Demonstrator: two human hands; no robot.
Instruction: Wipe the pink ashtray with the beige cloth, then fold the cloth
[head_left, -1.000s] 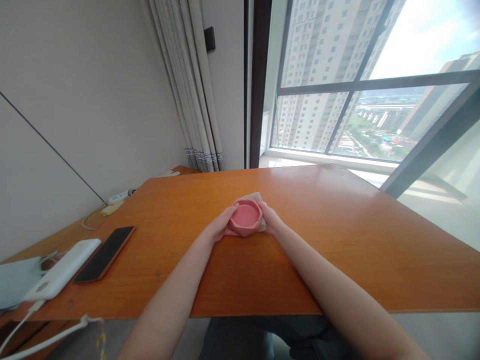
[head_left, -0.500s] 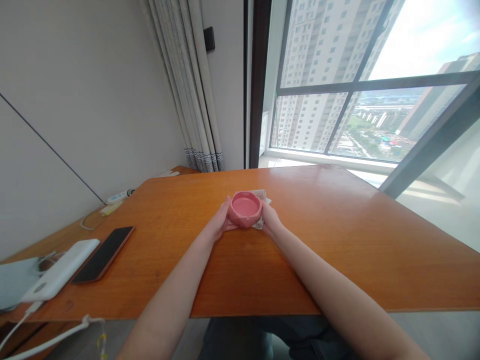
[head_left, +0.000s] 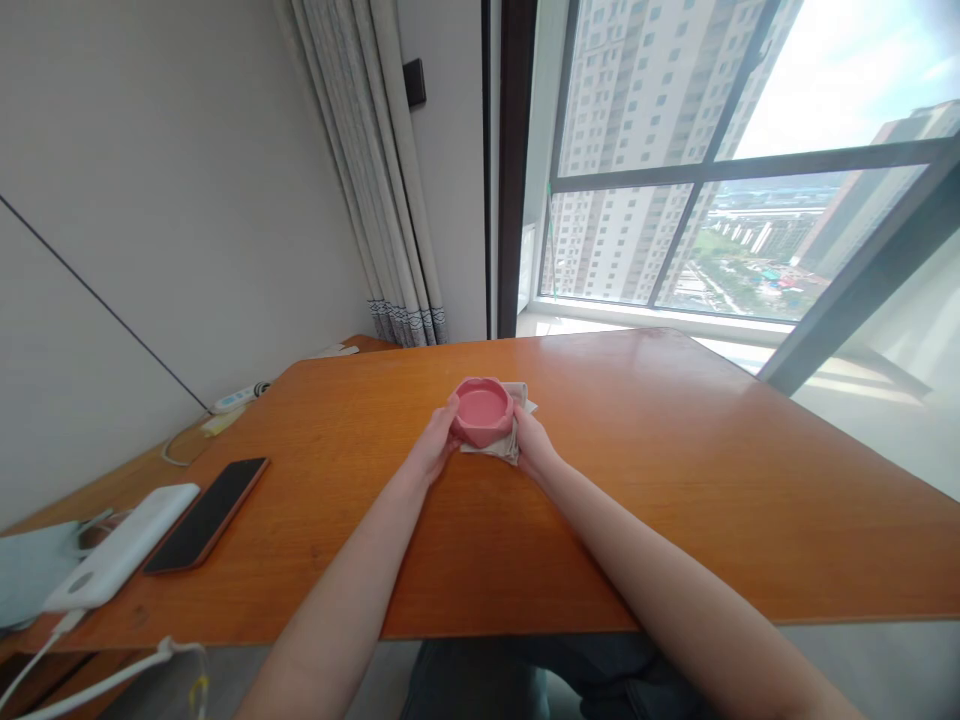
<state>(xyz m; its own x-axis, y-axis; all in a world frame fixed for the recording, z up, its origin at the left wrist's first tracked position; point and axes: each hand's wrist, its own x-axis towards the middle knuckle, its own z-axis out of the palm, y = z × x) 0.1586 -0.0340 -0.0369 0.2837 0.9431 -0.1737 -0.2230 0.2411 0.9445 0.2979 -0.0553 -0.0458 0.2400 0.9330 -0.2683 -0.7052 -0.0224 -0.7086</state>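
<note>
A pink bowl (head_left: 484,407) with a thick, faceted wall sits near the middle of the wooden table (head_left: 480,560), its open top facing up. My left hand (head_left: 436,440) is closed on the bowl's left side, the thumb along the wall. On the other side, my right hand (head_left: 532,440) is closed around a light grey-beige cloth (head_left: 512,447) against the bowl's right wall. Parts of the cloth show behind and below the bowl. The fingertips of both hands are mostly hidden.
To the left lie a black-screened phone (head_left: 208,514), a white power bank (head_left: 124,545) with a cable and a pale blue item (head_left: 36,570). A power strip (head_left: 235,398) rests by the wall. A curtain (head_left: 375,170) and a large window (head_left: 675,180) stand beyond the table.
The bowl has shifted slightly left and tilts a little differently. More of the cloth shows at its lower right. Both hands have moved slightly left with it.
</note>
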